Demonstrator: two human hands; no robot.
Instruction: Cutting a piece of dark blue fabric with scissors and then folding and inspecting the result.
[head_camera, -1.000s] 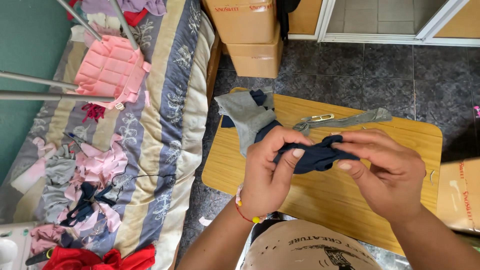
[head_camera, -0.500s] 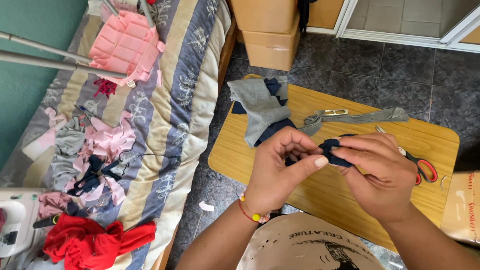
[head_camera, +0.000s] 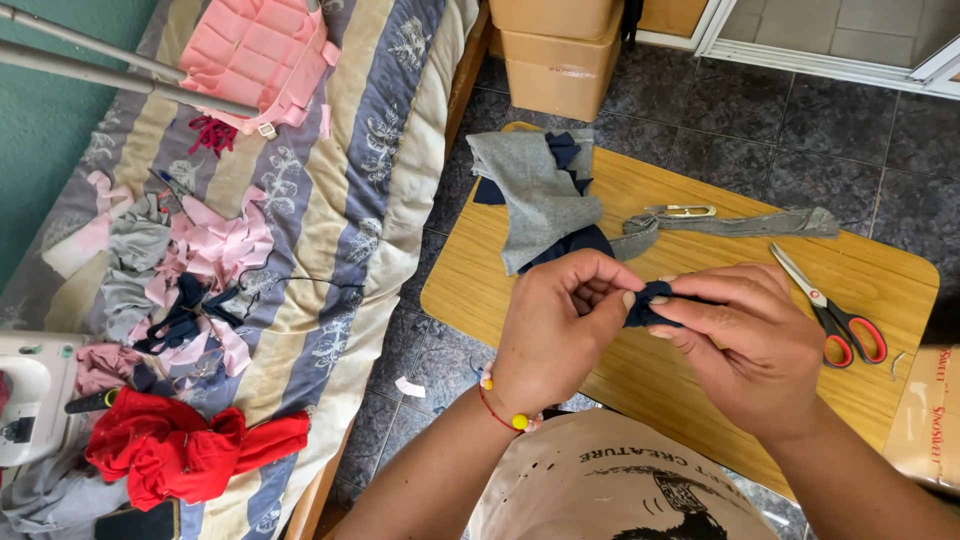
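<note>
Left hand (head_camera: 560, 325) and right hand (head_camera: 745, 345) meet above the wooden tabletop (head_camera: 480, 285), both pinching a small bunched piece of dark navy fabric (head_camera: 650, 305) between thumbs and fingertips. Just beyond the hands: a grey cloth piece (head_camera: 535, 195) lying over more navy fabric, and a narrow grey strip (head_camera: 745, 222) with a metal clip (head_camera: 680, 211) beside it. Red-handled scissors (head_camera: 835, 310) lie right of the right hand. On the striped bed (head_camera: 370, 150): pink, grey and red scraps (head_camera: 185, 270).
</note>
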